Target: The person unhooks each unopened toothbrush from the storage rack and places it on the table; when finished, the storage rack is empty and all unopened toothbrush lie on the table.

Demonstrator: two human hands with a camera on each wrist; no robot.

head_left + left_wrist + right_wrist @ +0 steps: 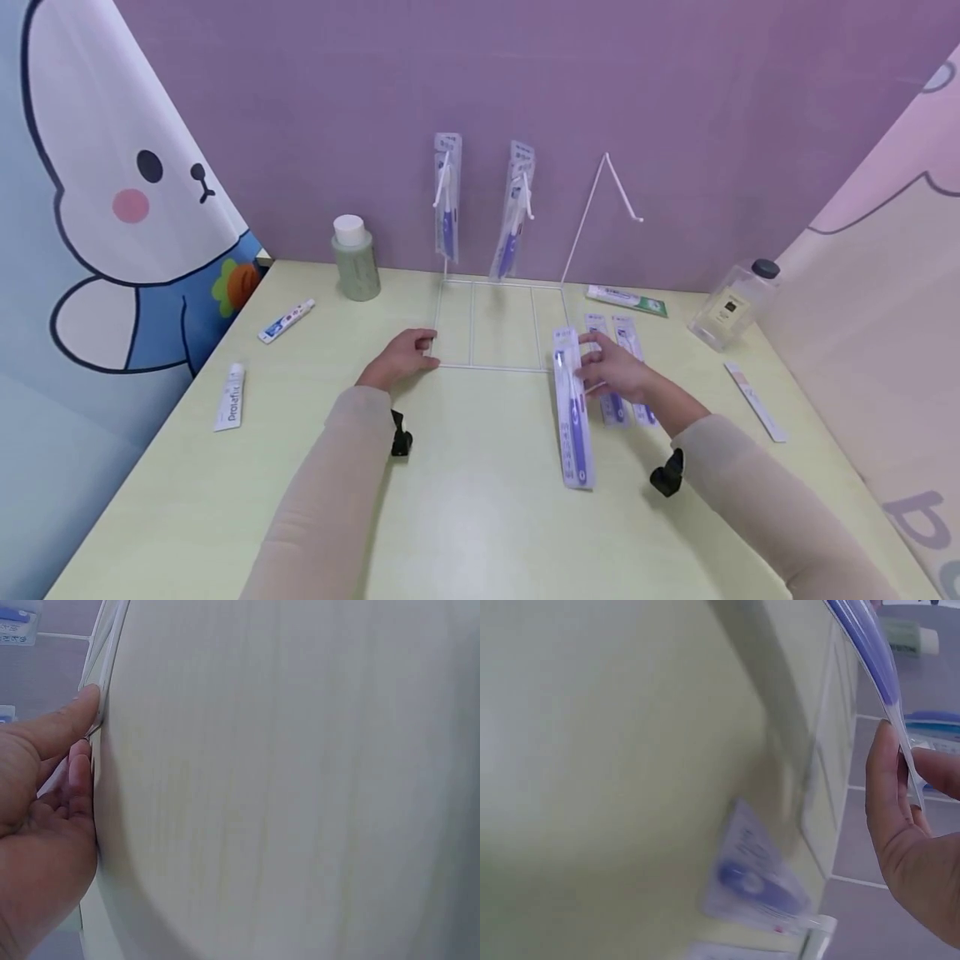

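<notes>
A white wire display rack (471, 325) stands on the table, with packaged toothbrushes (447, 200) on its left hook and more packaged toothbrushes (513, 212) on its middle hook. The right hook (624, 190) carries nothing. My left hand (401, 357) pinches the rack's front left corner; in the left wrist view the thumb (75, 712) lies against the wire. Between thumb and fingers, my right hand (617, 367) holds a packaged toothbrush (573, 417) raised near the rack's front right corner. Beneath that hand, two packaged toothbrushes (635, 358) lie on the table, partly covered.
On the left are a green bottle (356, 258), a small toothpaste tube (287, 321) and a white tube (231, 398). Behind on the right lies a green-and-white toothpaste tube (626, 300). A clear bottle (727, 308) and a slim packet (753, 402) are near the right edge.
</notes>
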